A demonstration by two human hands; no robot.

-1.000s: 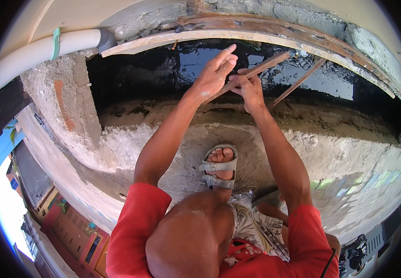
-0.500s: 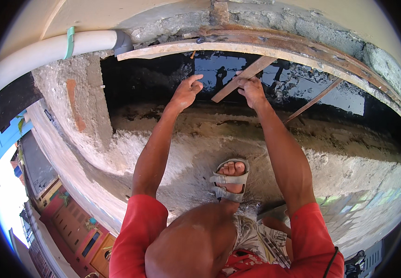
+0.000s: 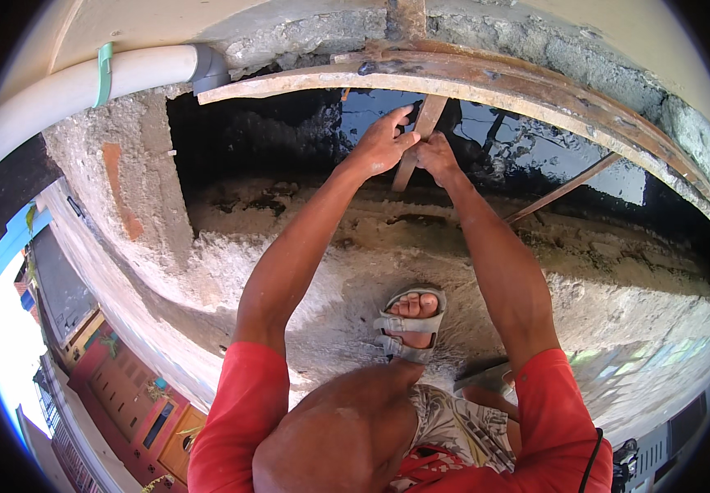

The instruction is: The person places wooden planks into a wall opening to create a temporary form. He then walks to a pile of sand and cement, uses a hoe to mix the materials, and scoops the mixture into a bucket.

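Observation:
A short wooden strip [image 3: 429, 115] hangs down from beneath a long wooden plank [image 3: 305, 80] over a dark, water-filled channel. My right hand [image 3: 438, 156] is closed round the strip's middle, with its fingers partly hidden behind the wood. Just to the left, my left hand [image 3: 381, 144] has its index finger stretched toward the strip and its thumb close beside it. That hand holds nothing I can see. The strip's lower end shows below both hands, near the channel's front edge.
Dark reflective water [image 3: 535, 148] fills the channel. Another thin wooden strip [image 3: 564, 189] slants at the right. A pale pipe [image 3: 149, 70] with a grey joint runs along the far left wall. My sandalled foot [image 3: 412, 320] rests on rough concrete [image 3: 330, 287].
The wooden strip has swung from a slant to nearly upright, its lower end moving right. My left hand has come up and right to it. My right hand has shifted slightly left and stays on it.

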